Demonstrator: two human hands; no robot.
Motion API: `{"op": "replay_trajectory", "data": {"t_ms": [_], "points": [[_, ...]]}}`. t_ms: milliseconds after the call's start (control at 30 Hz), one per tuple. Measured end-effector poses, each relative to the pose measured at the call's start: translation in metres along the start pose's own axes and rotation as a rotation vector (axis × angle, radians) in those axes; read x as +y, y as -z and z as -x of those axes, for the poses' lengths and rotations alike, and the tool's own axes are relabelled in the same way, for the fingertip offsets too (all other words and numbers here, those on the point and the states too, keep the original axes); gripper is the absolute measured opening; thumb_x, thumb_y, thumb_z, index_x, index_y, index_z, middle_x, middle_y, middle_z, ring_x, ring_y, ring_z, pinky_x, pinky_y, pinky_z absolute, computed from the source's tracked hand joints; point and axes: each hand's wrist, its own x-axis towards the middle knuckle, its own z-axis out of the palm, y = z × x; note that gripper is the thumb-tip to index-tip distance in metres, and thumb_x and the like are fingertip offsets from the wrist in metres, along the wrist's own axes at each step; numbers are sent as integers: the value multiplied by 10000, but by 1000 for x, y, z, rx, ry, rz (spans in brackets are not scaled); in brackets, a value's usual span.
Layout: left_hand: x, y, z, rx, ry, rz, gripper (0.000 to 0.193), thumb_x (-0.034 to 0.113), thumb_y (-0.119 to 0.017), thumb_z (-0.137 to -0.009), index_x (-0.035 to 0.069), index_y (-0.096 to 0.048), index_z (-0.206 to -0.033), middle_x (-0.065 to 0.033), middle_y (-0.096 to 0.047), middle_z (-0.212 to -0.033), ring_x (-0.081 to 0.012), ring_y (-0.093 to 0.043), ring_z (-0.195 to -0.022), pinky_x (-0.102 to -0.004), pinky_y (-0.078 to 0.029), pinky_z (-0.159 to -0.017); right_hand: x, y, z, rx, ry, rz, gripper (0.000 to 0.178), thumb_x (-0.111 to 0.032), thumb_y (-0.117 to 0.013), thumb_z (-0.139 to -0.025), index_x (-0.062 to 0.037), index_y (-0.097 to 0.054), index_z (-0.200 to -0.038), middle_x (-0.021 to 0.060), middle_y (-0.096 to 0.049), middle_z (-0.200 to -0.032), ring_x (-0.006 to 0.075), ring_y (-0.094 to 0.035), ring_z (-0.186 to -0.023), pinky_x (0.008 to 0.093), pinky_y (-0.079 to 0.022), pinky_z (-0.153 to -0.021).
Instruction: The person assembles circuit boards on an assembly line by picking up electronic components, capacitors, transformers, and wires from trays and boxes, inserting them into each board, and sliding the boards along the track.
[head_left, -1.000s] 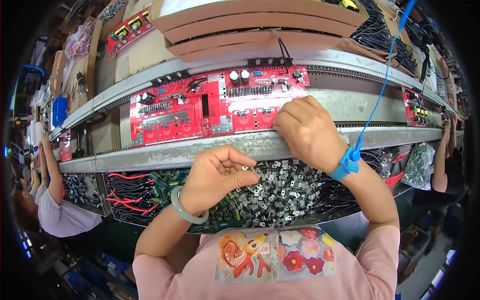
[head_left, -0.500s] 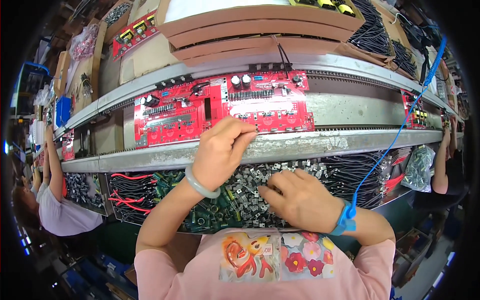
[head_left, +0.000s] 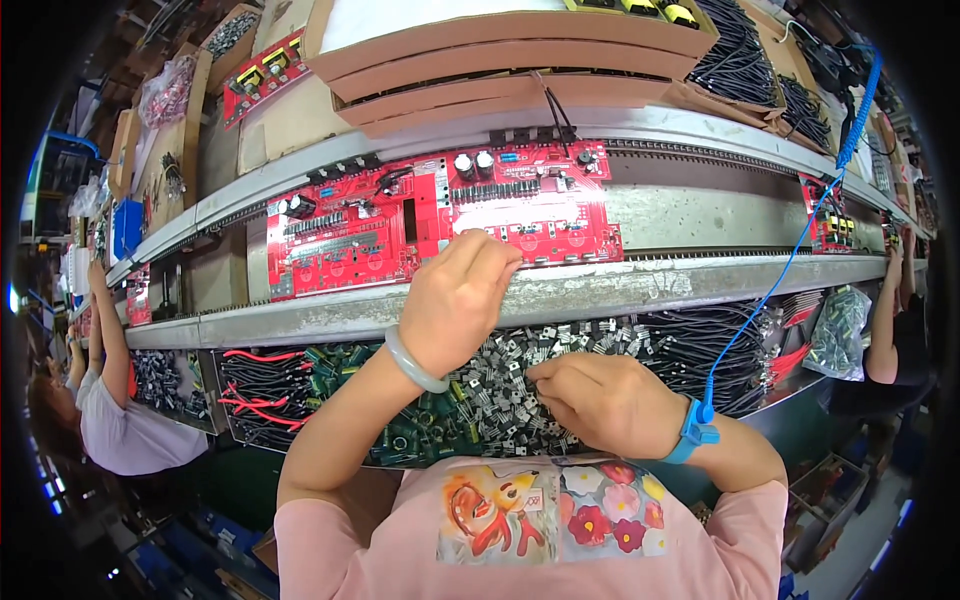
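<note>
My left hand (head_left: 462, 300), a pale bangle on its wrist, reaches over the metal rail to the lower edge of a red circuit board (head_left: 590, 215). Its fingers are pinched together there; whatever lies between them is hidden. To the left, a second red circuit board (head_left: 340, 258) sits close beside the first. Over a heap of small three-legged transistors (head_left: 500, 385) is my right hand (head_left: 615, 400), wearing a blue wrist strap (head_left: 695, 432). Thumb and fingers are closed at the heap, and I cannot make out what they hold.
The front tray also holds green parts (head_left: 425, 425), black wires (head_left: 690, 345) and red-ended wires (head_left: 262, 385). A blue coiled cord (head_left: 765, 300) runs up from my strap. Cardboard boxes (head_left: 500, 60) stand behind the rails. Co-workers sit left (head_left: 130, 420) and right (head_left: 880, 330).
My left hand has turned slightly, its fingertips shifting a little right along the board's edge. My right hand has moved slightly right and down, its fingers drawn closer together. The view has shifted slightly.
</note>
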Motion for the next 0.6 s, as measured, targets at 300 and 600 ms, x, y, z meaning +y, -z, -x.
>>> {"op": "replay_trajectory", "data": {"t_ms": [300, 600], "points": [[-2, 1, 0, 7, 3, 59, 117, -42, -739, -873, -17, -697, -980, -143, -657, -889, -323, -672, -776, -395, -544, -670, 11, 6, -6, -9, 59, 11, 320, 88, -724, -765, -11, -692, -1067, 138, -654, -1094, 308, -703, -882, 370, -604, -725], [-4, 0, -3, -100, -98, -97, 173, -40, -743, -846, -17, -694, -1009, -141, -645, -918, -327, -666, -822, -412, -550, -699, 9, 11, -11, 12, 32, 57, 310, 94, -719, -791, -32, -741, -1073, 115, -658, -1014, 288, -697, -800, 365, -586, -677]]}}
